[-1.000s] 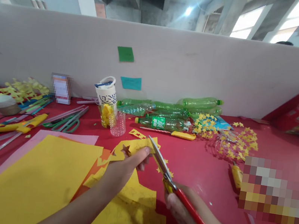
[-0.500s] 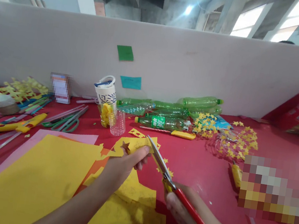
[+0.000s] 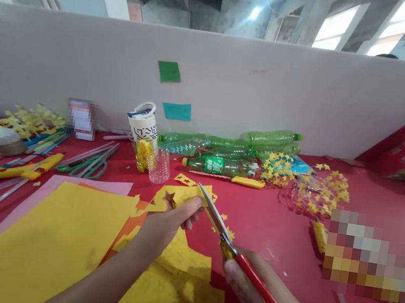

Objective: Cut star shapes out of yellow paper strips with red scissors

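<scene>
My left hand (image 3: 172, 221) pinches a piece of yellow paper (image 3: 180, 195) with star-shaped holes cut in it. In my right hand (image 3: 249, 282) are scissors (image 3: 225, 234) with long metal blades and red handles. The blades point up and left, and their tips lie at the right edge of the held paper. Small cut yellow stars (image 3: 228, 232) lie just right of the blades. Below my hands are yellow paper scraps (image 3: 172, 292), with faint drawn outlines on some. Large yellow sheets (image 3: 47, 234) lie to the left over pink and orange paper.
Green plastic bottles (image 3: 230, 167) lie along the white partition (image 3: 116, 66), with a yellow cutter (image 3: 247, 181) in front. A white cup (image 3: 143, 124) stands behind a clear plastic cup (image 3: 160, 168). Glue guns (image 3: 26, 170) and green-handled scissors (image 3: 88, 167) lie left. Star clusters (image 3: 321, 191) are at the right.
Almost nothing differs. Both hands, the paper and the scissors stay in nearly the same place, with only a very slight shift of the view.
</scene>
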A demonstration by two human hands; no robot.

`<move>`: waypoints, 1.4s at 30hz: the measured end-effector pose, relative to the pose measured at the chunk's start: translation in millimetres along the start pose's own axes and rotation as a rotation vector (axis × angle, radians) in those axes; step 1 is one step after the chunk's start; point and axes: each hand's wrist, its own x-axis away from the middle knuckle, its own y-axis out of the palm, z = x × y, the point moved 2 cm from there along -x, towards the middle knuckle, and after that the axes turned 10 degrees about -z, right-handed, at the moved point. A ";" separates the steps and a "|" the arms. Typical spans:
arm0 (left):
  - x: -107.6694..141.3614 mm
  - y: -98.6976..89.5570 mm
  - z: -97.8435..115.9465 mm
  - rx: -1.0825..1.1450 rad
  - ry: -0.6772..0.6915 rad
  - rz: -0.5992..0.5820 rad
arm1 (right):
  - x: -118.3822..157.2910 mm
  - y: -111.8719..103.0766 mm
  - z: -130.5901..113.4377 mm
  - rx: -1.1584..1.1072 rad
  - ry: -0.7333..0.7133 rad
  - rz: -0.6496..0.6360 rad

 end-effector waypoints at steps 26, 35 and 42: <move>14.9 24.1 -2.3 -0.176 0.251 0.092 | -1.5 8.1 8.3 -0.160 -0.061 0.064; 13.8 26.1 -5.0 -0.095 0.237 0.077 | -0.5 8.8 -0.5 -0.120 -0.059 0.079; 14.3 25.0 -4.3 -0.101 0.247 0.052 | -2.3 8.3 -3.3 -0.081 -0.068 0.083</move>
